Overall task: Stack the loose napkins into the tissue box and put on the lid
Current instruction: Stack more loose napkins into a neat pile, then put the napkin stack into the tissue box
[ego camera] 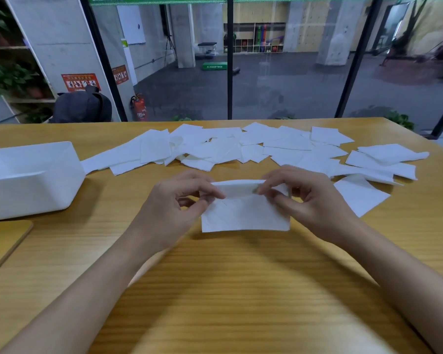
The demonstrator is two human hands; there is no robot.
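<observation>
Napkin [244, 213]: folded, held between both hands; top edge turned over, lower edge hanging free.
Left hand [172, 210]: thumb and fingers pinch the napkin's top left corner.
Right hand [315, 200]: fingertips pinch its top right corner.
Table [228, 290]: open wood from the hands to the near edge.
Loose napkins [241, 146]: spread in a band behind the hands — one just beside the right hand.
Tissue box [28, 180]: open, far left — lid [3, 241] flat in front of it.

Shows soft, even light, faint shadow right of the tissue box [23, 180], blurred lower foreground, bowed edges.
</observation>
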